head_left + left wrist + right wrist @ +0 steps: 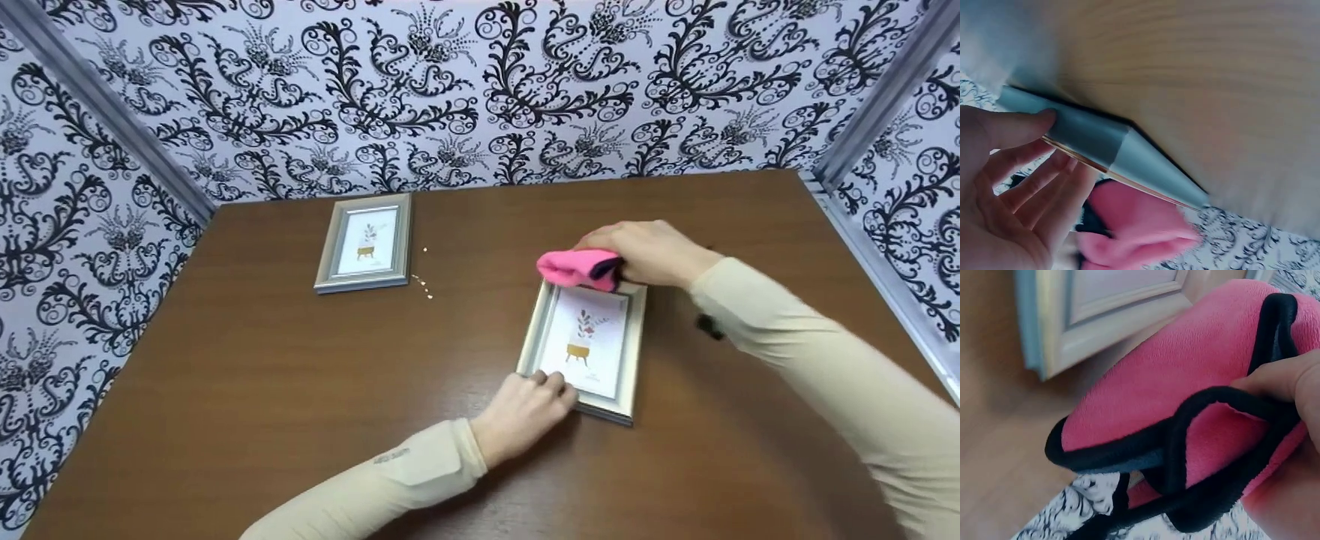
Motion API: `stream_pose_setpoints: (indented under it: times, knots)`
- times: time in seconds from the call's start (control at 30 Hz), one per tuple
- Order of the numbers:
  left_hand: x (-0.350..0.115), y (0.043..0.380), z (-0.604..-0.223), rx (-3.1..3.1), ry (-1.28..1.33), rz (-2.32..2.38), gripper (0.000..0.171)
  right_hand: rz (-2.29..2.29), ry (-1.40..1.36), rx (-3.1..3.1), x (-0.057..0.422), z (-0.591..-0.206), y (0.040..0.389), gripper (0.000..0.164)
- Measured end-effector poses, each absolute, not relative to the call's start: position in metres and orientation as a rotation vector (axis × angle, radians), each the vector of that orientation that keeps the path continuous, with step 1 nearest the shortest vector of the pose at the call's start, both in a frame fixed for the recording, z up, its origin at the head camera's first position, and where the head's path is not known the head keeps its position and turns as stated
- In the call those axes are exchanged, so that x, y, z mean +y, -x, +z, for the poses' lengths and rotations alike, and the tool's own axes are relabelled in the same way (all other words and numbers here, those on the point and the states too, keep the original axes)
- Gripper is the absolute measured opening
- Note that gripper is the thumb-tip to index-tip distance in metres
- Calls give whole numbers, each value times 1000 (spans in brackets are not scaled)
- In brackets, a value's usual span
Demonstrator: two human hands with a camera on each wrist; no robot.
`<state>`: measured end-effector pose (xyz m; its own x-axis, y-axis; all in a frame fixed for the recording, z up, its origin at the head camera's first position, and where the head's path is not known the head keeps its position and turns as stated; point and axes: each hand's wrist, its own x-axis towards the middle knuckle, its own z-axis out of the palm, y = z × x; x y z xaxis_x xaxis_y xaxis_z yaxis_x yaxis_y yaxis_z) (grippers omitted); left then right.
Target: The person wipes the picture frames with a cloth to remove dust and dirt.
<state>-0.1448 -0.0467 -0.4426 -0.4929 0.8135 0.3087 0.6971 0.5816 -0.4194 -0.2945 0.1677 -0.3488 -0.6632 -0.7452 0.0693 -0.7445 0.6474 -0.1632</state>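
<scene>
A cream picture frame (637,337) with a potted-plant print lies on the brown table, right of centre. My left hand (525,412) holds its near left corner; in the left wrist view, the thumb presses the frame's outer side (1095,135) and the fingers lie over its upper edge. At the far end of the frame, my right hand (652,251) grips a folded pink cloth (574,268) with black edging. The cloth (1145,388) covers part of the far rim. Seen from the right wrist, the thumb rests on the cloth's fold; the other fingers are mostly hidden.
A second, similar picture frame (365,240) lies toward the back left of the table (300,375). Several small pale crumbs (422,285) are scattered just right of it. Walls with black-and-white scroll patterns (450,90) enclose the table at the back and sides.
</scene>
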Motion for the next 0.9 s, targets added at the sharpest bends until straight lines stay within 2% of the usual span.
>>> stream_pose_setpoints:
  times: [0.1, 0.23, 0.5, 0.6, 0.9]
  knots:
    - [-54, 156, -442, -2347, 1183, 326, 14, -283, 1268, 2901, 190, -340, 288, 48]
    - [-55, 177, -438, -2441, 1167, 297, 17, -282, 1194, 2968, 220, -334, 281, 57]
    - [-44, 229, -433, -2597, 1048, 184, 15, -302, 1108, 3061, 257, -335, 271, 55]
    - [-41, 251, -431, -2656, 971, 154, 15, -301, 1094, 3065, 262, -338, 268, 58]
    - [-33, 309, -430, -2805, 745, 112, 11, -277, 1060, 3076, 266, -348, 262, 48]
